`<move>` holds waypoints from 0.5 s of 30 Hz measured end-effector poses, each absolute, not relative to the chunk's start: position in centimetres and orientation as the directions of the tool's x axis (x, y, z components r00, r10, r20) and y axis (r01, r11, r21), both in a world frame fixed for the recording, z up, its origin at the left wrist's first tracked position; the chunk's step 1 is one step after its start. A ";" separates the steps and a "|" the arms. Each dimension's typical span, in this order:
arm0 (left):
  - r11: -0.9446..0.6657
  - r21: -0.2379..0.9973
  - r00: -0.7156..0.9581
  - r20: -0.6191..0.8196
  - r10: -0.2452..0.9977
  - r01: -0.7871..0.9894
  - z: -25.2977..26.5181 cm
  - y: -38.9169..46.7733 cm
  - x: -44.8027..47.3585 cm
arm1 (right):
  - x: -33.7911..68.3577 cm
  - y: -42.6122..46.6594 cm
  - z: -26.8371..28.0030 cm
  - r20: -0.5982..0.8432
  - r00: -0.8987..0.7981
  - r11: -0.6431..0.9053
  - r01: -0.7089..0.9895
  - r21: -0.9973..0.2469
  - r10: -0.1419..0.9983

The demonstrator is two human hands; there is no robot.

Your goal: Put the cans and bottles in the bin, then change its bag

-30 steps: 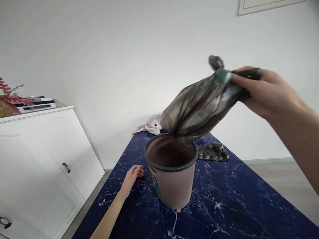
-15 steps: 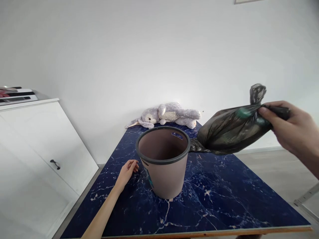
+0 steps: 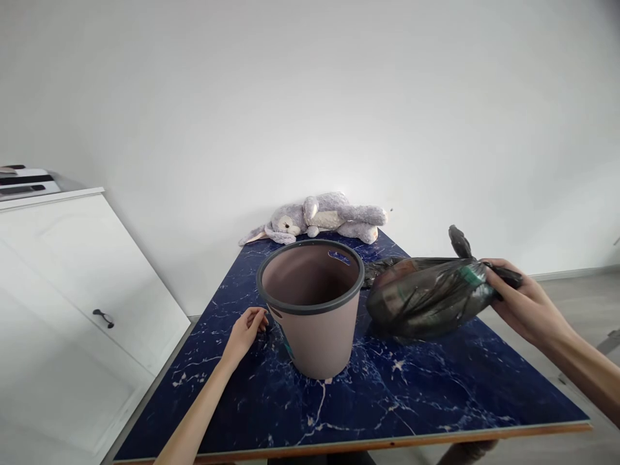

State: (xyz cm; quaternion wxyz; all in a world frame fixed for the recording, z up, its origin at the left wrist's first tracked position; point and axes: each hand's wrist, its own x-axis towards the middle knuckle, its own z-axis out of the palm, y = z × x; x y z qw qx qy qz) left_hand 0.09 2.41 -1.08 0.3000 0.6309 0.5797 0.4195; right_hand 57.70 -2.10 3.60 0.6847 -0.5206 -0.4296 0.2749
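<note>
My right hand [image 3: 518, 300] grips the tied neck of a full black garbage bag [image 3: 426, 300]. Through the thin plastic show pale, reddish and green items. The bag hangs low over the table's right side; whether its underside touches the surface I cannot tell. Just left of it stands a brownish-pink trash can [image 3: 322, 345] with a dark grey rim, upright and with no liner visible inside. My left hand [image 3: 248, 328] rests on the table to the left of the can, fingers loosely curled, nothing seen in them. Crumpled black plastic [image 3: 380, 268] shows behind the can's right side.
A grey plush rabbit [image 3: 314, 219] lies along the back of the blue marbled table [image 3: 271, 423], against the wall. To the left stands a white cabinet [image 3: 72, 284] with a black handle, with some items [image 3: 26, 182] on top.
My right hand has brought the garbage bag down and left, closer to the table and the trash can. My left hand has stayed in place beside the can. The view has shifted slightly.
</note>
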 end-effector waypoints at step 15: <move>-0.164 0.842 -0.003 0.193 0.981 0.514 -1.7 2.7 -0.2 | 64.5 -0.3 -4.2 0.251 0.345 0.100 0.400 -0.911 0.904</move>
